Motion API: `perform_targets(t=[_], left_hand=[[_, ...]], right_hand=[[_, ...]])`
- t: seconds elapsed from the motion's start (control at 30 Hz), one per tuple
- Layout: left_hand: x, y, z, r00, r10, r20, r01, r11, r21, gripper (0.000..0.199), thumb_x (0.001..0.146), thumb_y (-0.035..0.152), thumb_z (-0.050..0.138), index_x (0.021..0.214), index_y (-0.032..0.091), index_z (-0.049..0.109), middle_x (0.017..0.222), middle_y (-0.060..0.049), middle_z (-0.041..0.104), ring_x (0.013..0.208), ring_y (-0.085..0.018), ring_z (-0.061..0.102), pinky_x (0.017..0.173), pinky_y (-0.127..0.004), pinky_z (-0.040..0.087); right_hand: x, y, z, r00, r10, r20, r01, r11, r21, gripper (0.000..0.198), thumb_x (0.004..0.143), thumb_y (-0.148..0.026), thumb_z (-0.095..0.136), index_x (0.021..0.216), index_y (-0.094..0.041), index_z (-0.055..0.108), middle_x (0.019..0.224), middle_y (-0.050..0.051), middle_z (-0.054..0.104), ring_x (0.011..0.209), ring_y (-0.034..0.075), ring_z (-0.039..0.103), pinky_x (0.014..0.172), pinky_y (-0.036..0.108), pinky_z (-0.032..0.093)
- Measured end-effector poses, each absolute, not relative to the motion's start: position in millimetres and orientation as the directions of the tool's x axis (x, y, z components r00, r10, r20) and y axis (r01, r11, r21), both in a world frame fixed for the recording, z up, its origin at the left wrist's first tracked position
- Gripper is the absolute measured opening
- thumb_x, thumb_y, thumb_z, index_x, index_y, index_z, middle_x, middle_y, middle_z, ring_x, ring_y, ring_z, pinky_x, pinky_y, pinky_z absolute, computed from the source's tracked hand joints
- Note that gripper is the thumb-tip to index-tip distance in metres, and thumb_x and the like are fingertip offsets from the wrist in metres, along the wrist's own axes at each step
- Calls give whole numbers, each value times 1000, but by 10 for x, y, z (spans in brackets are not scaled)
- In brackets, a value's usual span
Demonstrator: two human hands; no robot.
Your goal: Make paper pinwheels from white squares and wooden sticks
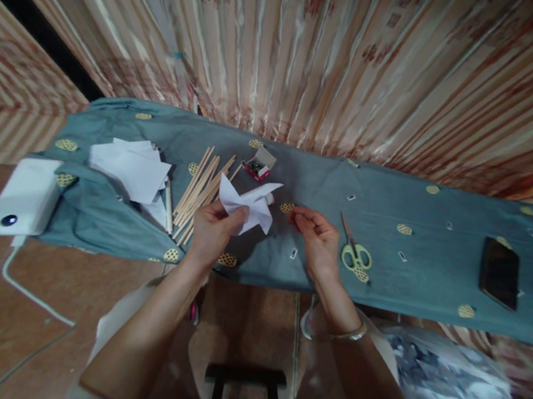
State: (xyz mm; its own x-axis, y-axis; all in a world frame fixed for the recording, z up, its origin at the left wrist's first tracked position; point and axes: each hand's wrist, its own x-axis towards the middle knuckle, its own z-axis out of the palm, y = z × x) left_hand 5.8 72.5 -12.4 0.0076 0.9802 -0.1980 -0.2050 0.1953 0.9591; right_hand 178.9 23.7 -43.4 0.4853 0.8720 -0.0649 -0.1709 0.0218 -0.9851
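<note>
A white paper pinwheel (255, 210) with folded blades is pinched in my left hand (215, 226), the thumb lying over its middle. To its right, my right hand (315, 235) hovers above the cloth with thumb and fingertips pressed together; whatever may be between them is too small to make out. Just beyond the pinwheel stands an opened small red and white box (258, 164) holding tiny dark items. Several thin wooden sticks (197, 188) lie left of the pinwheel. Scissors with green handles (355, 254) rest right of my right hand.
White paper sheets (132, 168) and a white pen (168, 205) lie at the left. A white device with a cable (27, 196) sits at the table's left end. A dark phone (500, 273) lies at the right on the blue-green cloth (422, 271). Curtains (288, 61) hang behind.
</note>
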Motion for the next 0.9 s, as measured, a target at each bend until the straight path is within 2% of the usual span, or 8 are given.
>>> perform_targets(t=[0.1, 0.2, 0.3, 0.43, 0.53, 0.7, 0.9], left_hand=[[-7, 788, -98, -80, 982, -173, -225, 151, 963, 22, 51, 29, 79, 68, 15, 74, 66, 0, 71, 58, -12, 60, 61, -26, 51], [-67, 848, -72, -155, 973, -169, -246, 128, 961, 21, 47, 27, 80, 64, 15, 72, 64, 1, 70, 57, -12, 59, 59, -24, 50], [-129, 896, -44, -212, 961, -175, -265, 116, 957, 20, 45, 25, 79, 60, 16, 70, 63, 2, 70, 56, -11, 58, 59, -24, 51], [-202, 933, -18, -251, 958, -137, -259, 69, 963, 17, 47, 26, 78, 56, 18, 67, 57, 4, 67, 52, -10, 56, 57, -23, 50], [-221, 936, -18, -251, 961, -117, -265, 48, 963, 17, 48, 25, 78, 58, 18, 68, 57, 4, 66, 52, -9, 56, 57, -23, 50], [-210, 909, -19, -258, 959, -116, -296, 36, 955, 19, 46, 25, 81, 58, 16, 69, 62, 1, 70, 54, -10, 58, 58, -24, 51], [-211, 874, -19, -244, 965, -96, -303, 18, 953, 18, 46, 23, 83, 57, 17, 71, 63, 0, 72, 55, -12, 61, 60, -24, 52]], right_hand=[[1711, 347, -433, 463, 886, -26, -142, 45, -989, 16, 70, -35, 72, 79, -23, 73, 79, 1, 73, 75, 17, 66, 79, 35, 54], [1646, 517, -428, 401, 914, 62, -14, 74, -997, 14, 76, -34, 67, 81, -23, 72, 81, 1, 73, 76, 17, 66, 79, 34, 54], [1639, 790, -412, 349, 914, 208, 247, 125, -961, 13, 82, -29, 60, 85, -23, 72, 85, 2, 73, 79, 18, 64, 84, 35, 53], [1664, 1257, -368, 198, 893, 405, 631, 201, -749, 16, 83, -14, 58, 85, -22, 71, 107, 6, 70, 106, 21, 61, 103, 39, 45], [1630, 1532, -308, 88, 933, 350, 816, 134, -562, 17, 83, -8, 57, 85, -17, 72, 129, 12, 61, 119, 27, 54, 108, 44, 40], [1538, 1691, -219, -62, 981, 183, 955, 112, -275, 23, 86, -9, 50, 93, -9, 72, 140, 20, 51, 128, 34, 46, 106, 48, 40], [1510, 1752, -209, -100, 990, 104, 980, 116, -163, 26, 84, -9, 52, 101, -6, 72, 138, 22, 51, 126, 35, 47, 100, 49, 43]])
